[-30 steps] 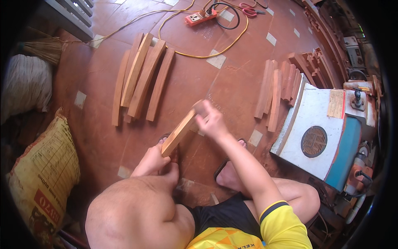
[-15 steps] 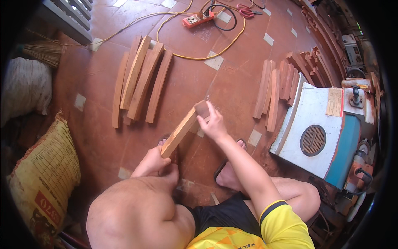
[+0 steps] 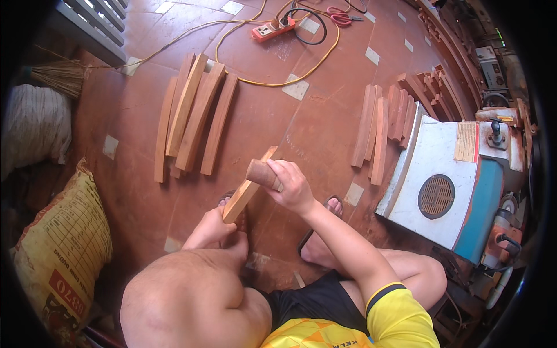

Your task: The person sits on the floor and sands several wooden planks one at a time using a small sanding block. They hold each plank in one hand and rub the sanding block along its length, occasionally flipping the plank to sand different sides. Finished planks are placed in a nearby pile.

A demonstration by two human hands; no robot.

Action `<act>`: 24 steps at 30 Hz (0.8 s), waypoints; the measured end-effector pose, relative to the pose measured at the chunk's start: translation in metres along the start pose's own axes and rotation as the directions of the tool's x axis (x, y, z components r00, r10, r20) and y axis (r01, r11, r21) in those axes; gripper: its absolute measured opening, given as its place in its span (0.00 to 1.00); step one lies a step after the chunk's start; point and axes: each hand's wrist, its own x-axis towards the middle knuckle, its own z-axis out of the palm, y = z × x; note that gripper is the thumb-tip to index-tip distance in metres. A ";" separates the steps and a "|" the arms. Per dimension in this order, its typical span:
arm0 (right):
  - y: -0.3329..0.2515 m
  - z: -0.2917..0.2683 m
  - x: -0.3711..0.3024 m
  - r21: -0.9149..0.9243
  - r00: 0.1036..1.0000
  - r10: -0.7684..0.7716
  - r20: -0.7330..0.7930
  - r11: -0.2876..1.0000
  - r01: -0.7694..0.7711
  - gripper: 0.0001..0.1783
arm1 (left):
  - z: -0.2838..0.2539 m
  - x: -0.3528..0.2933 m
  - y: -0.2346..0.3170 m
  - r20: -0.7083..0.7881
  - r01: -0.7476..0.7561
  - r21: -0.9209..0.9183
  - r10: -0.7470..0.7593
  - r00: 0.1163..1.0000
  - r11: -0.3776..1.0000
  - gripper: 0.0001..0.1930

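Observation:
A short wooden strip (image 3: pixel 237 204) slants up and away from me above the floor, between my feet. My left hand (image 3: pixel 210 228) is closed round its near end, beside my left knee. In my right hand (image 3: pixel 293 187) is a curled brown piece of sandpaper (image 3: pixel 262 173), pinched between thumb and fingers. The sandpaper lies across the upper half of the strip and hides part of it. Only the tip of the strip shows beyond the sandpaper.
Several curved wooden strips (image 3: pixel 194 124) lie on the tiled floor ahead left, and more strips (image 3: pixel 378 130) lie right. A white and teal machine (image 3: pixel 441 168) stands at the right. An orange power strip (image 3: pixel 272 29) with cords lies far ahead. A yellow sack (image 3: pixel 64 238) stands left.
My right hand has drawn the sandpaper back from the strip's far end toward its middle. The left hand still grips the near end; the strip has shifted slightly.

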 end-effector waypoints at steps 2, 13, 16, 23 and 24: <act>0.003 0.002 0.000 -0.007 0.999 0.041 -0.003 0.999 -0.041 0.41 | 0.003 0.003 -0.006 -0.013 -0.018 -0.015 0.018 1.000 1.000 0.25; 0.057 0.027 -0.018 -0.082 0.899 0.437 0.040 0.898 -0.433 0.38 | 0.004 0.006 -0.009 0.006 -0.037 -0.027 0.037 0.999 0.999 0.25; 0.021 0.043 -0.038 -0.042 0.972 0.140 0.188 0.990 -0.135 0.46 | 0.005 0.009 -0.014 0.006 -0.023 -0.042 0.023 1.000 0.999 0.26; 0.056 0.031 -0.015 -0.178 0.895 0.440 0.069 0.889 -0.423 0.41 | 0.004 0.005 -0.005 0.018 -0.014 -0.045 0.015 1.000 0.999 0.25; 0.059 0.029 -0.016 -0.183 0.888 0.454 0.080 0.882 -0.434 0.41 | 0.005 0.007 -0.007 0.012 -0.005 -0.034 0.005 1.000 0.999 0.25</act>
